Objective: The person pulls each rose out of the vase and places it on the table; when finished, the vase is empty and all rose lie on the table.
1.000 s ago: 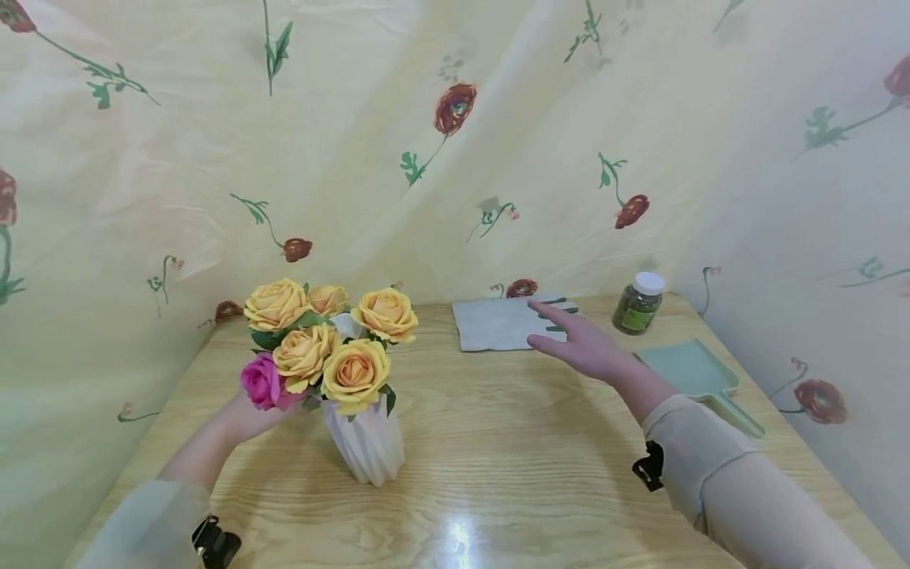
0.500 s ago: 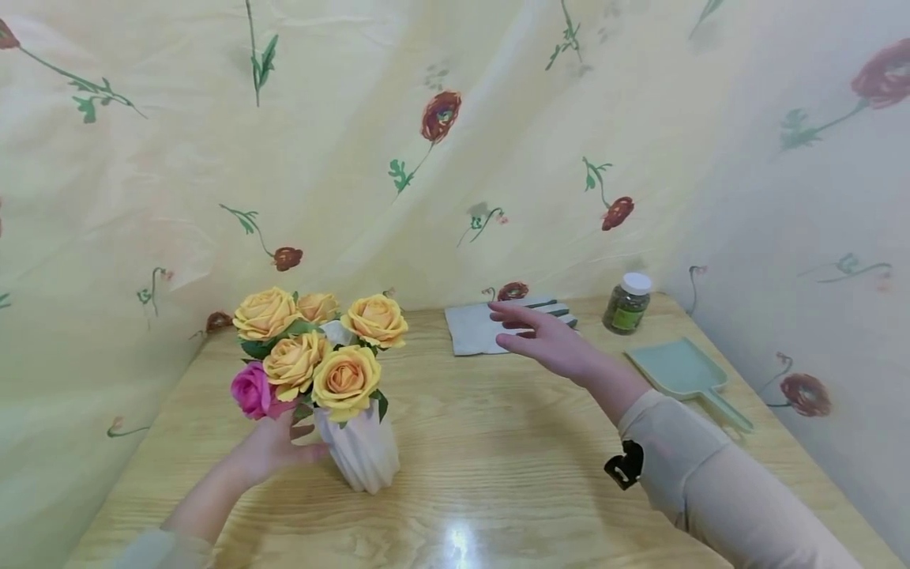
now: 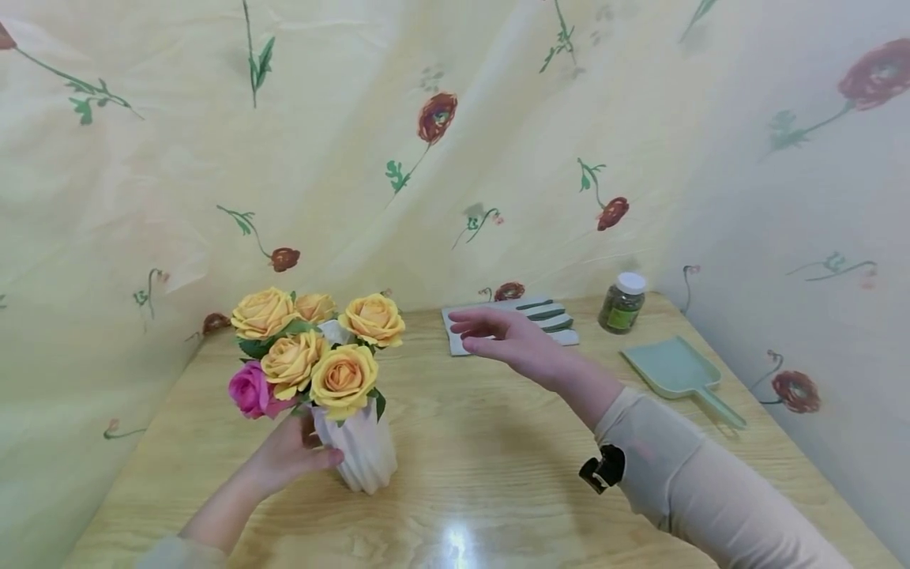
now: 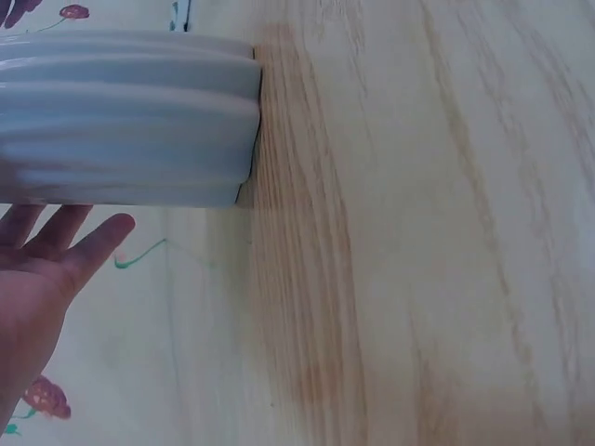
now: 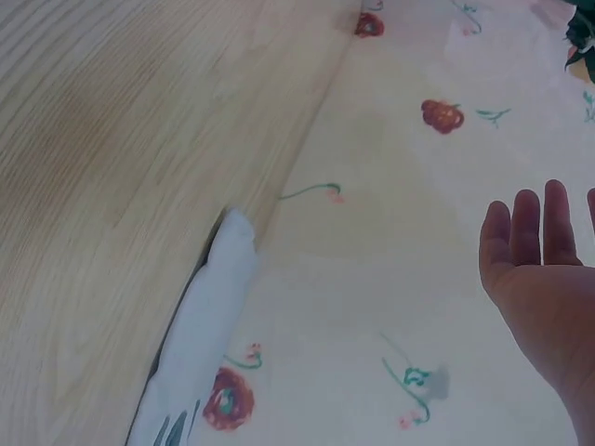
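Observation:
A white twisted-rib vase (image 3: 366, 454), also filling the upper left of the left wrist view, stands upright on the table. It holds yellow roses (image 3: 344, 379) and a magenta rose (image 3: 251, 389). My left hand (image 3: 287, 454) is at the vase's left side, its thumb extended across the front edge and its other fingers partly hidden. In the left wrist view the hand (image 4: 42, 269) has loosely spread fingers close against the vase; firm contact cannot be made out. Over the table hangs my right hand (image 3: 515, 344), fingers extended and holding nothing, in front of a white cloth (image 3: 455, 340) with dark green stripes.
A jar (image 3: 622, 304) with a white lid and dark contents stands at the back right. Before it lies a pale green dustpan (image 3: 675, 367), handle toward the right front. Flower-printed cloth walls (image 3: 341, 158) border the wooden table (image 3: 483, 474).
My left hand has come out from behind the roses toward the vase's side, its thumb now over the vase's edge. The right hand has moved left, uncovering the cloth's stripes.

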The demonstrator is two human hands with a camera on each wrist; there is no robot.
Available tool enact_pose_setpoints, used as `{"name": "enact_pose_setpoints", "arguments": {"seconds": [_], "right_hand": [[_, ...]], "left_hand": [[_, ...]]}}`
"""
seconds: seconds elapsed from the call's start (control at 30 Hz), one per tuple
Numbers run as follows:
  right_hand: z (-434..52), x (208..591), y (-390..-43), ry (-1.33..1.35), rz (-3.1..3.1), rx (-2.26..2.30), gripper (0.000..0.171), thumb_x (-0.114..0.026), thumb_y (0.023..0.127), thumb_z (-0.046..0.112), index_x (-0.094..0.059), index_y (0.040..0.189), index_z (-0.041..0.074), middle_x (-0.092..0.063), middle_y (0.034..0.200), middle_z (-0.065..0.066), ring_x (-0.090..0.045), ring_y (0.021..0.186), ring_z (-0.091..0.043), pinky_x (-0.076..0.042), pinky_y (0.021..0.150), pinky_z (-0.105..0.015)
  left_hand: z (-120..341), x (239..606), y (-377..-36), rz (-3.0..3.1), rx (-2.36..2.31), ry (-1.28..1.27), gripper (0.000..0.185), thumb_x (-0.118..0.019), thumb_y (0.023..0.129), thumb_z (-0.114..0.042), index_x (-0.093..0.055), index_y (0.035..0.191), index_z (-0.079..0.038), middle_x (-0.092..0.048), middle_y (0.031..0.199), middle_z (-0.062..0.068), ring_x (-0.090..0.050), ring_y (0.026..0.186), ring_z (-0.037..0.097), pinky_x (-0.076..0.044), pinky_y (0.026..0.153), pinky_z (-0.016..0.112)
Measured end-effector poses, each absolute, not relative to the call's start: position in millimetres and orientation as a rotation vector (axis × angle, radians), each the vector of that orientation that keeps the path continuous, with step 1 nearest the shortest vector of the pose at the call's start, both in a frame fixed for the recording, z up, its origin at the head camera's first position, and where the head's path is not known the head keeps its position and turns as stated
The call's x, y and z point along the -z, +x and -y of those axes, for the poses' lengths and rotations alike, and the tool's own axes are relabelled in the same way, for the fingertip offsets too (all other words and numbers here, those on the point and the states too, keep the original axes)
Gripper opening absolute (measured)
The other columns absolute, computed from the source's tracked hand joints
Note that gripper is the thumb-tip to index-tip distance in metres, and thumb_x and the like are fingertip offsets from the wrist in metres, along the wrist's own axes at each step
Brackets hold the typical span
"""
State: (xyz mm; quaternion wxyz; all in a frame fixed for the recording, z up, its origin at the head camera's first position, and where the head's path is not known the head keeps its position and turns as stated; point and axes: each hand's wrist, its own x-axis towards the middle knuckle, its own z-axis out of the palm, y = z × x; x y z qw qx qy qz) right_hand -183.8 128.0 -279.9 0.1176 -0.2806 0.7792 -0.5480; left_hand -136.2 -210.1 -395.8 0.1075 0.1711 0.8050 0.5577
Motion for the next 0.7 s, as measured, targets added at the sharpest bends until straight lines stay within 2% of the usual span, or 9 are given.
{"name": "enact_pose_setpoints", "arguments": {"seconds": [0.2,0.33,0.57,0.7], "right_hand": [[-114,289,-189,-0.849,-2.233,1.644,0.037,-0.058,0.084,0.021,-0.052,0.119,0.014,-0.055,0.113,-0.005,-0.049,0.102,-0.018,-0.042,0.084,-0.033],[-105,285,-181,-0.848,-2.232,1.618,0.036,-0.056,0.085,0.018,-0.051,0.12,0.011,-0.055,0.112,-0.004,-0.049,0.1,-0.018,-0.043,0.082,-0.032],[-86,281,-170,-0.851,-2.181,1.618,0.036,-0.055,0.086,0.015,-0.05,0.12,0.009,-0.054,0.113,-0.01,-0.049,0.1,-0.019,-0.043,0.081,-0.032],[-74,281,-168,-0.833,-2.165,1.654,0.036,-0.055,0.085,0.012,-0.049,0.12,0.005,-0.055,0.111,-0.011,-0.05,0.098,-0.019,-0.043,0.081,-0.031]], "left_hand": [[208,402,-135,-2.341,-1.76,0.561,0.061,-0.066,0.075,-0.012,-0.033,0.124,-0.001,-0.051,0.108,0.019,-0.054,0.094,0.026,-0.047,0.075,0.034],[205,404,-136,-2.286,-1.857,0.636,0.063,-0.066,0.074,-0.01,-0.031,0.126,-0.005,-0.052,0.105,0.02,-0.055,0.09,0.024,-0.049,0.07,0.035],[203,404,-130,-2.305,-1.896,0.598,0.074,-0.067,0.074,-0.008,-0.02,0.131,-0.008,-0.048,0.108,0.021,-0.054,0.092,0.023,-0.048,0.073,0.033],[201,403,-128,-2.307,-1.916,0.579,0.077,-0.067,0.073,-0.007,-0.018,0.131,-0.01,-0.047,0.109,0.021,-0.053,0.093,0.024,-0.047,0.075,0.034]]}}
